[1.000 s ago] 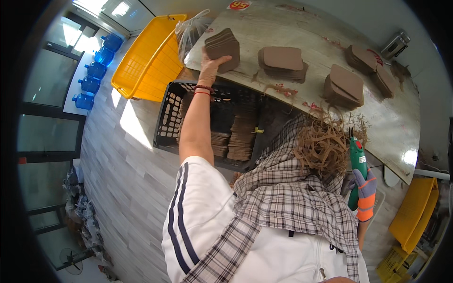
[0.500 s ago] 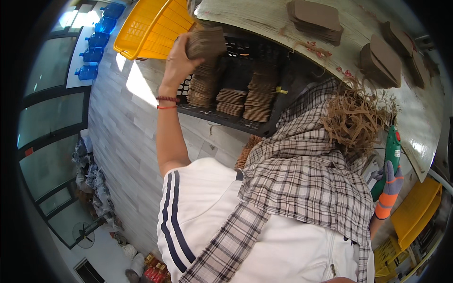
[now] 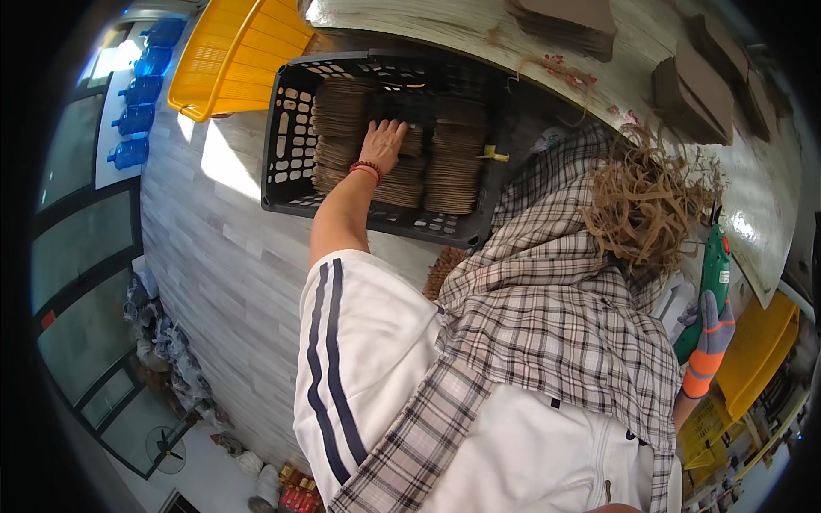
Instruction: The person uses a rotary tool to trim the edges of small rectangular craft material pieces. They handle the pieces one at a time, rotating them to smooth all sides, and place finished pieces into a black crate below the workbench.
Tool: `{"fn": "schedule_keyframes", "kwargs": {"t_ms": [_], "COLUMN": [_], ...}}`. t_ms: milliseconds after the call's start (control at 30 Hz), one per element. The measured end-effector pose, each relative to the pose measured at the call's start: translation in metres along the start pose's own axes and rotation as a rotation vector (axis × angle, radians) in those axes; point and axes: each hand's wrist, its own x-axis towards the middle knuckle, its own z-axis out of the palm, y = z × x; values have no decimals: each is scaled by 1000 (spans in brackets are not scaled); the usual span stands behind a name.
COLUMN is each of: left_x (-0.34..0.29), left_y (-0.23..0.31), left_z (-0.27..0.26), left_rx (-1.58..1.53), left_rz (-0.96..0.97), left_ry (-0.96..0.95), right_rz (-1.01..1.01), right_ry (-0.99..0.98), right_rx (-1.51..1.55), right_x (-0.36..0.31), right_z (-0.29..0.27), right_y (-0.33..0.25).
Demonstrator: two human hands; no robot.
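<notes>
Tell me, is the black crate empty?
Not empty: the black crate holds stacks of brown pieces, visible either side of the left hand.

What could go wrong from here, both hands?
1. The left hand, down among the stacked brown pieces in the black crate, might knock a stack askew.
2. The green tool in the gloved right hand points up beside loose brown strips, which could snag on its tip.

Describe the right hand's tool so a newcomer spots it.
Follow the pale table, upper right, to its lowest corner. Just left of that, the gloved right hand grips a slim tool. Its green body with a red spot stands out from the brown strips nearby.
</notes>
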Motion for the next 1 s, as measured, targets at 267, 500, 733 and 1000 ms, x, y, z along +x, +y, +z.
{"fn": "schedule_keyframes", "kwargs": {"t_ms": [267, 500, 733, 1000], "left_x": [0, -12, -7, 113], "left_y": [11, 15, 11, 10], "left_z": [32, 19, -70, -323], "left_rx": [-66, -81, -524, -1034], "left_rz": [-33, -16, -258, 18], "left_ry": [-117, -146, 444, 681], "right_rz": [47, 2, -11, -42], "right_ry": [-28, -66, -79, -85], "right_rx": [-8, -21, 54, 124], "right_x": [7, 16, 16, 16], "right_z": [2, -1, -12, -12], "right_y": [3, 11, 9, 21]}}
